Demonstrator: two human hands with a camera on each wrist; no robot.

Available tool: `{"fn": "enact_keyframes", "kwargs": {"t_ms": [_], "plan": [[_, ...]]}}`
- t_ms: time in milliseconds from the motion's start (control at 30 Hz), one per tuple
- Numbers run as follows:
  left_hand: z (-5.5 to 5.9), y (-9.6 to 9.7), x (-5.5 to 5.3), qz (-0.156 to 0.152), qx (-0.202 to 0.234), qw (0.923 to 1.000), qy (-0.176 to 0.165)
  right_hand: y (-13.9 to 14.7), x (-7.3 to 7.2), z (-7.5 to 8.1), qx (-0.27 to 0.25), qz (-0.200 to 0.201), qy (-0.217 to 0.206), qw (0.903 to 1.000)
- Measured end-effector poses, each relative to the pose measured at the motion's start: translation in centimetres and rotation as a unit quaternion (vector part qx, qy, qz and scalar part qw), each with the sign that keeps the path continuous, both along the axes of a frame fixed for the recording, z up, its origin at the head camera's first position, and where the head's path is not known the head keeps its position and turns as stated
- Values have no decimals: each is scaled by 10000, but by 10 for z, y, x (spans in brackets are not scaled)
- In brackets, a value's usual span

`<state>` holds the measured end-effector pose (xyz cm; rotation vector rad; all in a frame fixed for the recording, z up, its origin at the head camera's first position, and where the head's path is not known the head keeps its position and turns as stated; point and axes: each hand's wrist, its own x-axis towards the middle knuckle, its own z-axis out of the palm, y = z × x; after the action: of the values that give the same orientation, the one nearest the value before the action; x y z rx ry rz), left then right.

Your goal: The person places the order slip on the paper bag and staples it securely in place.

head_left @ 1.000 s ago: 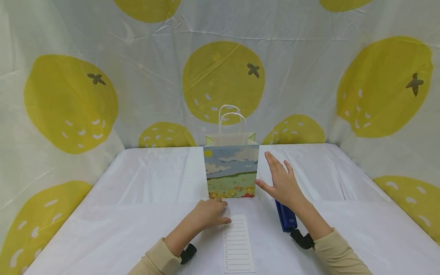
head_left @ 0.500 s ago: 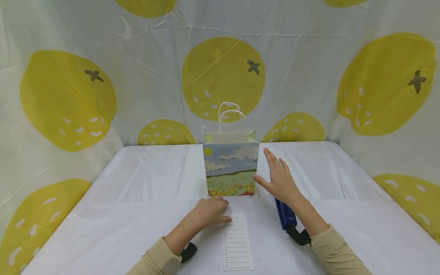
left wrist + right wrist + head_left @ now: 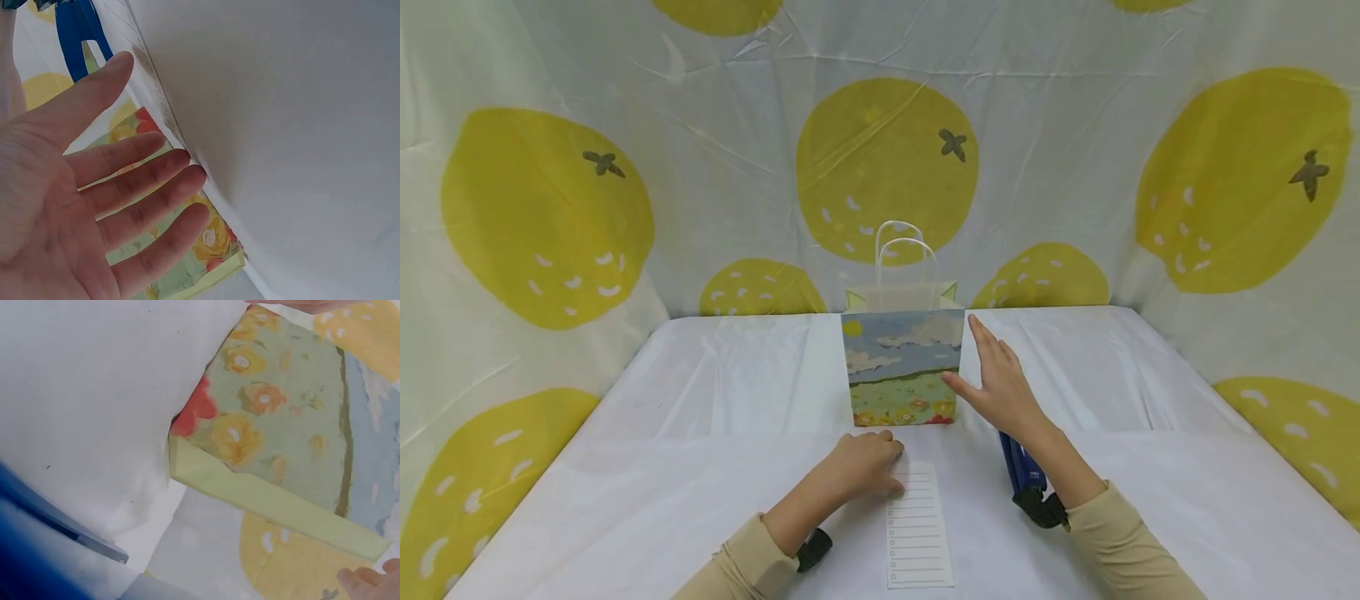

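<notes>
A paper gift bag (image 3: 904, 367) with a meadow picture and white handles stands upright at the table's middle. Beside its right edge is my right hand (image 3: 1003, 392), fingers extended and thumb over its front; contact cannot be told. My left hand (image 3: 861, 467) is low before the bag, over the top end of a lined checklist paper (image 3: 919, 533). The left wrist view shows my left hand (image 3: 106, 181) with fingers spread and nothing held. A blue stapler (image 3: 1024, 467) lies under my right forearm; it blurs in the right wrist view's corner, where the bag (image 3: 281, 394) fills the middle.
White cloth (image 3: 715, 483) covers the table. A curtain (image 3: 737, 183) with yellow lemons hangs behind and at both sides. A black wrist mount (image 3: 814, 550) sits on the left wrist, another (image 3: 1041, 507) on the right, close to the stapler.
My right hand has shifted left, nearer to the bag's right edge. My left hand has moved very slightly to the right. The bag and paper stay in place while the view tilts a little.
</notes>
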<state>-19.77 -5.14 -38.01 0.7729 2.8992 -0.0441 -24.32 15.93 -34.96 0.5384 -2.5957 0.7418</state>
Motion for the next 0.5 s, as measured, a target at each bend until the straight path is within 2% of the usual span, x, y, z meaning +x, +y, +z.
{"fn": "enact_keyframes", "kwargs": {"t_ms": [267, 500], "plan": [[-2, 2, 0, -204, -135, 9996, 116, -2, 1, 2, -140, -41, -160, 9998], [-3, 3, -1, -201, -155, 9996, 97, -3, 1, 2, -273, -76, -183, 9994]]}}
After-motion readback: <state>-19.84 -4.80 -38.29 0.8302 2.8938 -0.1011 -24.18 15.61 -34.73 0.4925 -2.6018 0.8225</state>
